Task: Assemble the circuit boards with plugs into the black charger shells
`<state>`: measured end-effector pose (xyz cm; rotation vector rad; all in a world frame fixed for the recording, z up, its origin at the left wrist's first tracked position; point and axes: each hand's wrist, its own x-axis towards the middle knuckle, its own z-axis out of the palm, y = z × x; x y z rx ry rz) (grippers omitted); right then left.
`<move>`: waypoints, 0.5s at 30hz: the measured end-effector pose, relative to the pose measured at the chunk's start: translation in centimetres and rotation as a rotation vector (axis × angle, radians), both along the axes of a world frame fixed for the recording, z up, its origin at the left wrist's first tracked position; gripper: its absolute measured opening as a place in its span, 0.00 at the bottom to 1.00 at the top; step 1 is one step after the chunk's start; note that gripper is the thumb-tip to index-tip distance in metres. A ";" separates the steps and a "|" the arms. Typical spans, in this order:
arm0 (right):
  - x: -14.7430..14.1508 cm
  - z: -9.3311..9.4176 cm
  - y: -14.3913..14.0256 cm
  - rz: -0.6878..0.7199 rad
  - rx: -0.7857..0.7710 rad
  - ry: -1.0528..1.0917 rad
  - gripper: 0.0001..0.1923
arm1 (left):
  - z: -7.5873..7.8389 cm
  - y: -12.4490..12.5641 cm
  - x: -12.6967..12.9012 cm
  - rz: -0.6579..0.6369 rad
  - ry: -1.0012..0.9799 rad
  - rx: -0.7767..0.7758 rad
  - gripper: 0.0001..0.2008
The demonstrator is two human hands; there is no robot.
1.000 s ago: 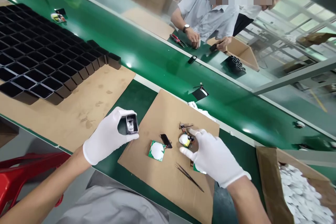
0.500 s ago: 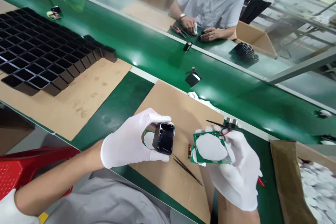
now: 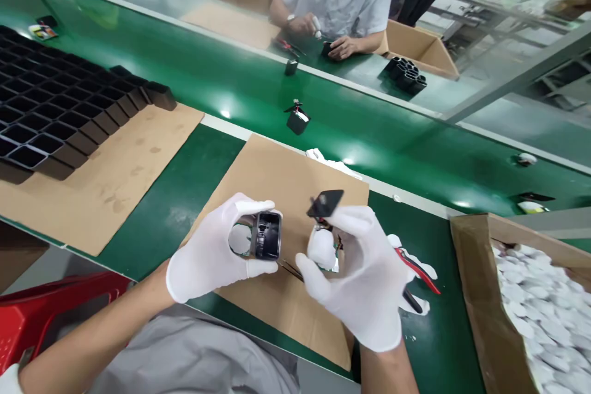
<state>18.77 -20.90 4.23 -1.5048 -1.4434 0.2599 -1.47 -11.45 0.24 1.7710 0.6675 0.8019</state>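
My left hand [image 3: 207,252], in a white glove, grips a small black plastic case [image 3: 269,235] between thumb and fingers, its open end facing me. Behind that case, partly covered by it, shows a round white pad [image 3: 240,239] on a green board. My right hand [image 3: 364,280], also gloved, holds a circuit board assembly [image 3: 322,249] just right of the case, apart from it. This assembly carries a white pad, with a flat black piece [image 3: 325,203] at its top. Below and between the hands lie thin tweezers [image 3: 292,269], partly hidden.
Cardboard [image 3: 258,166] covers the bench under my hands. Many black cases [image 3: 69,117] stand in rows at left. Red-handled pliers [image 3: 422,272] rest at right beside a box [image 3: 480,314] of white pads. Across the green conveyor [image 3: 231,83], a co-worker [image 3: 337,6] handles small parts.
The circuit board assembly in my right hand has turned, hiding its broad green face and showing a black piece on top. My right hand has come closer to the case. The view has shifted.
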 end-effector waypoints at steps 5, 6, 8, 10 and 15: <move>-1.1 -0.1 0.6 -0.171 0.031 -0.396 0.20 | -0.6 0.2 -0.8 0.023 0.055 0.024 0.35; -1.2 -0.1 0.6 -0.201 0.029 -0.427 0.19 | -0.6 0.3 -1.0 0.032 0.060 0.041 0.35; -1.2 -0.1 0.6 -0.228 0.048 -0.473 0.18 | -0.6 0.4 -1.2 0.049 0.068 0.083 0.34; -1.2 0.1 0.5 -0.228 0.079 -0.479 0.19 | -0.6 0.4 -1.3 0.069 0.086 0.115 0.34; -1.2 0.4 -0.3 -0.266 0.097 -0.457 0.24 | -0.5 0.4 -1.0 0.082 0.106 0.136 0.33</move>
